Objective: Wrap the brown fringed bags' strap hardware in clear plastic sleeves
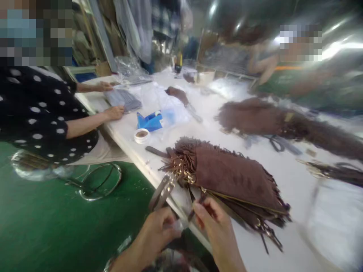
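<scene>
A stack of brown fringed suede pieces (232, 177) with gold zip hardware lies on the white table (286, 177), near its front edge. My left hand (155, 232) is closed around a small clear thing at the table edge; I cannot make out what it is. My right hand (214, 223) pinches a thin dark brown strap (195, 207) that runs toward the stack. A loose brown strap with a metal end (161, 190) hangs over the table edge just above my left hand.
A small white tape roll (141, 135) and blue packaging (150, 121) lie further back. More brown fringed pieces (272, 121) lie at the right. A person in a dotted black top handles grey fabric (123, 99) at the left. A metal stool ring (99, 181) stands on the green floor.
</scene>
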Tool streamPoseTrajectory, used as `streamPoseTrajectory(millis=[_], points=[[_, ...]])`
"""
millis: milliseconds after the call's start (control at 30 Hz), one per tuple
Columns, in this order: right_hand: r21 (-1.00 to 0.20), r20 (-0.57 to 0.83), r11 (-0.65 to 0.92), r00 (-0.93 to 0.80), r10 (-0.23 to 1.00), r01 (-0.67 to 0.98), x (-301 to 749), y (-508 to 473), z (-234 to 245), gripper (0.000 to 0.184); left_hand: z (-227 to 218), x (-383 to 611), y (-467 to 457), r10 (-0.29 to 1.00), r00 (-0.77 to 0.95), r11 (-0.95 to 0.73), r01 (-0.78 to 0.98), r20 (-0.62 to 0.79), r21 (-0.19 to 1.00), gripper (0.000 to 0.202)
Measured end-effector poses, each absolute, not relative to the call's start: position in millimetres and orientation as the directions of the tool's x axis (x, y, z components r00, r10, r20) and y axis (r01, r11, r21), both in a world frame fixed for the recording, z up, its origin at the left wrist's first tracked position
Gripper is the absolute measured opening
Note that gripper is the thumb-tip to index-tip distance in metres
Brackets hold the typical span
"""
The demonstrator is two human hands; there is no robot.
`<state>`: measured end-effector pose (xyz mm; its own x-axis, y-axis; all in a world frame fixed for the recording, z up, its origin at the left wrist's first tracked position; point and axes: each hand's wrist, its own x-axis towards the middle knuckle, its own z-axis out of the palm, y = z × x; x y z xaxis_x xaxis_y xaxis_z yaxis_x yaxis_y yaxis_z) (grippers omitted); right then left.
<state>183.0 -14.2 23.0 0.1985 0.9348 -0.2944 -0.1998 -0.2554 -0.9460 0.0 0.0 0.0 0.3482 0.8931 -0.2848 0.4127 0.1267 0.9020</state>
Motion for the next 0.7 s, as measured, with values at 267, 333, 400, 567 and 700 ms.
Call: streamPoseTrajectory(millis=[267,333,400,567,700], points=[[-0.953,-0.283,-0.258,0.159,0.946,-0.161,183,-18,25,0.031,10,9,8,0.884,0.341,0.163,0.415,-0.319,0.895,0.013],[-0.951,-0.292,-0.269,0.156,0.944,-0.154,184,-18,23,0.031,9,9,8,0.883,0.347,0.164,0.402,-0.316,0.901,0.015],[-0.95,-0.298,-0.276,0.155,0.942,-0.147,184,-18,21,0.03,5,9,7,0.881,0.356,0.171,0.376,-0.313,0.911,0.016],[-0.95,-0.296,-0.275,0.154,0.943,-0.146,183,-18,17,0.031,-7,11,2,0.865,0.402,0.259,0.157,-0.302,0.953,0.023],[-0.947,-0.315,-0.298,0.16,0.936,-0.125,186,-18,20,0.035,-13,22,2,0.839,0.442,0.367,-0.029,-0.317,0.93,0.035]])
